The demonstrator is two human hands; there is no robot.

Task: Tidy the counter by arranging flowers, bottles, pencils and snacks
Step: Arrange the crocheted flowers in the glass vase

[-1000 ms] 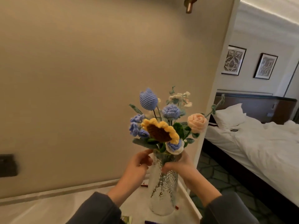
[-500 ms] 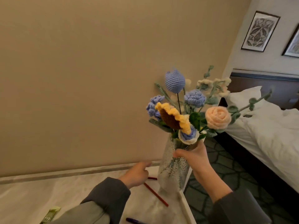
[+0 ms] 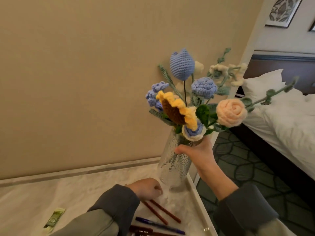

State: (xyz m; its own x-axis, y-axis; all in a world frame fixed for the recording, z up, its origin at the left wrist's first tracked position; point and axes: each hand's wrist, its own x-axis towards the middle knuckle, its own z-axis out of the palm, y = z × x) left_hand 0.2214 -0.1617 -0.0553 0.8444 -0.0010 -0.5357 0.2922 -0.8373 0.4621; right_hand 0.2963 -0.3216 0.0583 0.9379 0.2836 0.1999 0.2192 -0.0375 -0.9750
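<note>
Two grips share the flower step. The right grip (image 3: 197,151) wraps the neck of the glass vase (image 3: 173,167), thumb across the front, with the crochet flowers (image 3: 177,111) fanning out above it. The vase foot is down by the right edge of the bench (image 3: 68,193). The left grip (image 3: 147,188) rests just left of that foot with its fingers curled. I cannot tell whether it holds the brown pencils (image 3: 163,212) running out beneath it. A purple pen (image 3: 158,224) lies nearer the person. The next move is probably to steady and release the vase, then gather the pencils. A green snack packet (image 3: 54,218) lies well left of the left grip, its print too blurred to read.
</note>
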